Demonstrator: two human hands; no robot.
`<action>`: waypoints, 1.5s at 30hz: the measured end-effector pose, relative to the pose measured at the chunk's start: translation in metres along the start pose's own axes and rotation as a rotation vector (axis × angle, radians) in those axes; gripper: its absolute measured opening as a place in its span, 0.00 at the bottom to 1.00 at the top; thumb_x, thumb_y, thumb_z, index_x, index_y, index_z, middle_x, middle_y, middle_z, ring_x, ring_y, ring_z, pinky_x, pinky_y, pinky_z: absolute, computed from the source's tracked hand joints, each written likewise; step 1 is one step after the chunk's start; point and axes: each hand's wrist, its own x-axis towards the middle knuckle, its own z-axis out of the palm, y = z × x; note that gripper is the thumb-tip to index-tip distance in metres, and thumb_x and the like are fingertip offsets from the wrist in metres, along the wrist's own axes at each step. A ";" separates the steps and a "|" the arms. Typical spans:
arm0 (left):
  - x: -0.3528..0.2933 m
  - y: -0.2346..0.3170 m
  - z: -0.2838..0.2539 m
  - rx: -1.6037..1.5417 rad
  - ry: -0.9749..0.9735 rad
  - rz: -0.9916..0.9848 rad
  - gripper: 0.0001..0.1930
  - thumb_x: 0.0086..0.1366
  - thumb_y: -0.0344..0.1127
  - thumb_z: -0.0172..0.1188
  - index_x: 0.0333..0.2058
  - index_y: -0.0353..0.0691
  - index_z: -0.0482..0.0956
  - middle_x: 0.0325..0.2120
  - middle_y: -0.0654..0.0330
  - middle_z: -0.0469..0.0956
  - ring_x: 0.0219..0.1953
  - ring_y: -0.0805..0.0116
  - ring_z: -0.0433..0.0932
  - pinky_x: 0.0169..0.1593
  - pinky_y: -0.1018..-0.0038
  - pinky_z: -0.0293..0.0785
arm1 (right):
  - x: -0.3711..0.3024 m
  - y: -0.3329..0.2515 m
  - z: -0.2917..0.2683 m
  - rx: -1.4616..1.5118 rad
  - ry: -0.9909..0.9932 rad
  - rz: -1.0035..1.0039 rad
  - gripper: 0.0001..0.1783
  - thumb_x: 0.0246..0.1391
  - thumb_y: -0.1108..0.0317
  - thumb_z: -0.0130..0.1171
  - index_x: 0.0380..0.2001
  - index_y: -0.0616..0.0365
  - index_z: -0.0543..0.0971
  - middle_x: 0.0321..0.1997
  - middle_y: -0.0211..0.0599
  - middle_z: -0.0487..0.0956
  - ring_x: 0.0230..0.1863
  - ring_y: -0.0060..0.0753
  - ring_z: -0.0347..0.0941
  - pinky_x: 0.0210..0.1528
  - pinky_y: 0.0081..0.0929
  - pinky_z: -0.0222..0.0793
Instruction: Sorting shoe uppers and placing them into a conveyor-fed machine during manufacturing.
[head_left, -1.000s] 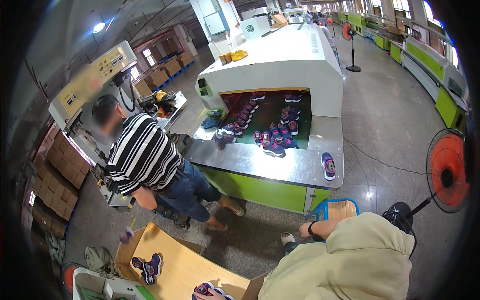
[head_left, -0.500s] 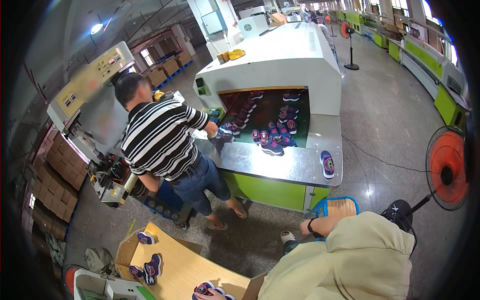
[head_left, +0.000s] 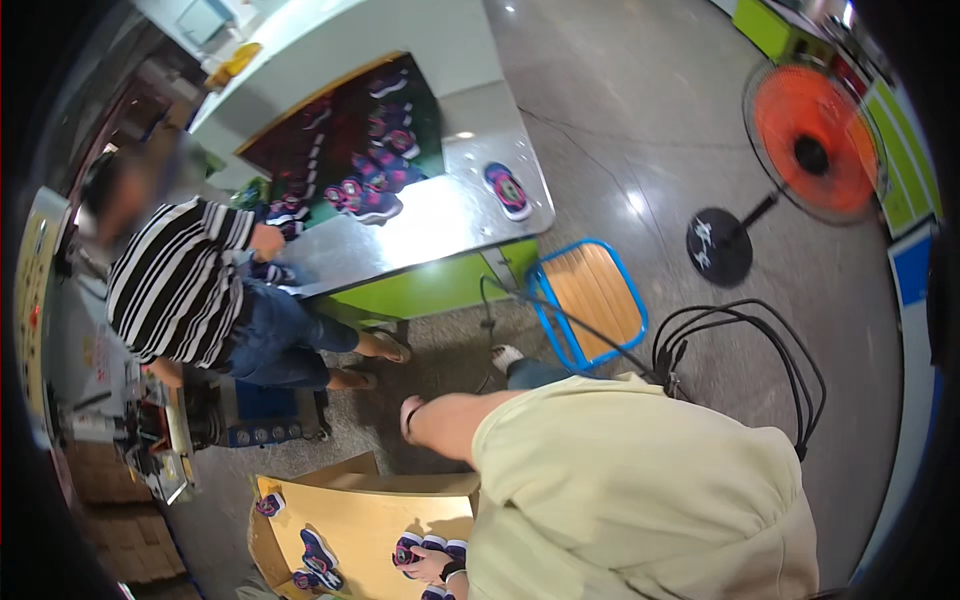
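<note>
My left hand (head_left: 430, 566), with a black band at the wrist, curls over a dark blue and pink sneaker (head_left: 406, 549) on a light wooden board (head_left: 375, 525). Two similar sneakers (head_left: 446, 548) sit right beside it, and part of another shows below my hand. Farther left on the board lie a sneaker (head_left: 318, 549), one touching it (head_left: 305, 579), and a single sneaker (head_left: 269, 504) near the corner. My right hand (head_left: 409, 416) hangs beyond the board, above the floor. Its fingers are too foreshortened to make out.
A person in a striped shirt (head_left: 185, 285) stands at the white machine (head_left: 450, 45), whose belt carries several sneakers. One sneaker (head_left: 508, 191) rests on its metal ledge (head_left: 400, 230). A blue-framed stool (head_left: 597, 302), coiled black cable (head_left: 740, 315) and orange fan (head_left: 808, 140) stand rightward.
My view has swung, bringing the fan base, stool and cable into plainer sight. My right arm has moved away from the stool. The left hand remains at the sneakers on the board.
</note>
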 end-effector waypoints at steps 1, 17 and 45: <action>0.008 -0.039 -0.002 0.046 0.020 -0.053 0.40 0.64 0.57 0.55 0.69 0.44 0.55 0.60 0.45 0.67 0.55 0.41 0.73 0.56 0.49 0.68 | -0.054 -0.040 -0.003 0.219 0.135 -0.233 0.20 0.58 0.55 0.53 0.53 0.41 0.78 0.59 0.40 0.76 0.63 0.40 0.70 0.55 0.42 0.69; 0.097 -0.156 -0.037 0.182 0.348 0.408 0.37 0.64 0.62 0.52 0.65 0.45 0.61 0.56 0.48 0.71 0.53 0.43 0.74 0.53 0.50 0.70 | -0.142 -0.069 0.004 0.644 0.262 -0.419 0.20 0.60 0.56 0.51 0.53 0.46 0.78 0.58 0.42 0.77 0.60 0.41 0.71 0.54 0.41 0.69; -0.030 0.012 -0.019 -0.107 0.526 0.207 0.37 0.65 0.71 0.46 0.56 0.45 0.73 0.48 0.53 0.76 0.48 0.48 0.76 0.48 0.53 0.73 | -0.198 -0.037 0.050 0.259 0.299 -0.364 0.21 0.63 0.58 0.48 0.54 0.54 0.78 0.55 0.46 0.78 0.55 0.44 0.74 0.53 0.39 0.71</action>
